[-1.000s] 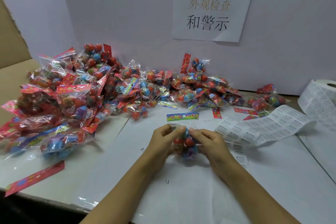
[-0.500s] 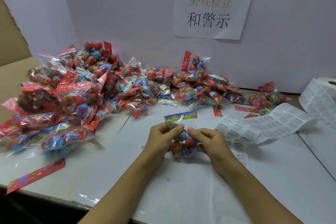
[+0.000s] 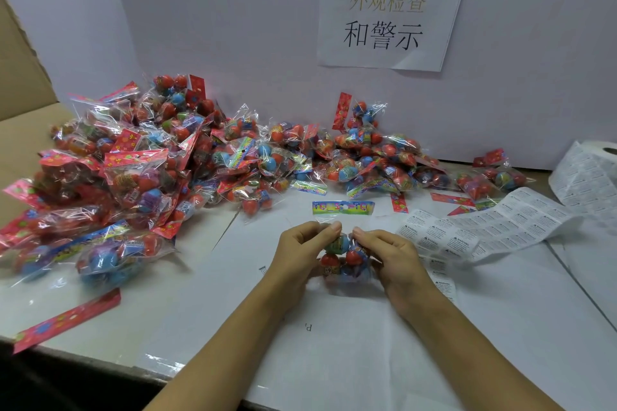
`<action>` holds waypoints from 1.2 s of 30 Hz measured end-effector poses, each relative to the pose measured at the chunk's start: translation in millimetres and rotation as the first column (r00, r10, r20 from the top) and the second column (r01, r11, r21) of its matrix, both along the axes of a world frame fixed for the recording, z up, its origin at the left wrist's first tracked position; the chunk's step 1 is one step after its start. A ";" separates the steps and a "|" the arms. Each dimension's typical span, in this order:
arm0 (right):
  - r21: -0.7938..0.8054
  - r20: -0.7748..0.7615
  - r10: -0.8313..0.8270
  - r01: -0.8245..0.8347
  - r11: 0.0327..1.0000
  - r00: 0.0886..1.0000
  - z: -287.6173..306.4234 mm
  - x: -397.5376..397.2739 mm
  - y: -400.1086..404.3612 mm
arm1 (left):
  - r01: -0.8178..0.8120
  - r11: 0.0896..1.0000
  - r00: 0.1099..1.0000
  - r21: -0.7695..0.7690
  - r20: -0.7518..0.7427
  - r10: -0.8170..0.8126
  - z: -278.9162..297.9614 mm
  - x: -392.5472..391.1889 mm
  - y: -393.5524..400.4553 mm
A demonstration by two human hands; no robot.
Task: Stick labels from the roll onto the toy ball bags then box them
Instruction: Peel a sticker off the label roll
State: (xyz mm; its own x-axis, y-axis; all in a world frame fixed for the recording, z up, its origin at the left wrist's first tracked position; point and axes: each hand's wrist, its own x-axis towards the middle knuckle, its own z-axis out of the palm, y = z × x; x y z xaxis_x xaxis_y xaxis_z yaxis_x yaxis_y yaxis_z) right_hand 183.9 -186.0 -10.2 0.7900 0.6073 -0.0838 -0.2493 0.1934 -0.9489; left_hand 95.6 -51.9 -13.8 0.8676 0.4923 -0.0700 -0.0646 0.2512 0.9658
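One bag of toy balls (image 3: 345, 252) is held just above the tabletop (image 3: 367, 344), pinched by the fingers of the left hand (image 3: 302, 252) and right hand (image 3: 389, 252). It seems a label is being pressed on. Next, the box must be reached.

A white table (image 3: 500, 327) carries a heap of toy ball bags (image 3: 173, 157), a label strip (image 3: 484, 230) and its roll (image 3: 591, 170).

White paper sign (image 3: 390, 12) with black and gold Chinese characters taped to the pale partition wall (image 3: 233, 27) well beyond the fingers, brown cardboard panel (image 3: 16, 70) far to their left, white sheets (image 3: 350, 327) covering the tabletop beneath them
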 end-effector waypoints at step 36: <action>-0.068 0.204 -0.132 0.148 0.987 0.970 -12.2 1.4 4.2 | -0.071 0.996 0.993 -0.054 0.089 0.075 -3.9 3.1 7.9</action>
